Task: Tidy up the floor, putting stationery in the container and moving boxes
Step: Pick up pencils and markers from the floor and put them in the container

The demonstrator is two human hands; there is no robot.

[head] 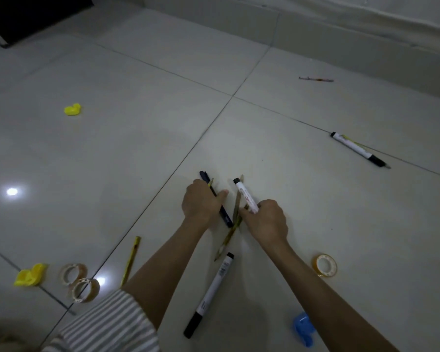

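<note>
Left hand [201, 201] is clamping a dark pen [215, 196], right hand [264, 219] a white marker [247, 196]; those pencils [233, 228] underneath could easily be slipping loose.

Stationery all over the tile floor. A dark blue pen [215, 198] and a white marker with a black cap [245, 195] are both gripped, angled up off the floor, with pencils [230, 233] crossed under them. Another white marker [211, 293] lies nearer, one more [357, 151] far right. Yellow pencil [130, 261], three tape rolls [83, 288], and yellow [31, 274] and blue sharpeners [304, 327] sit loose.
</note>
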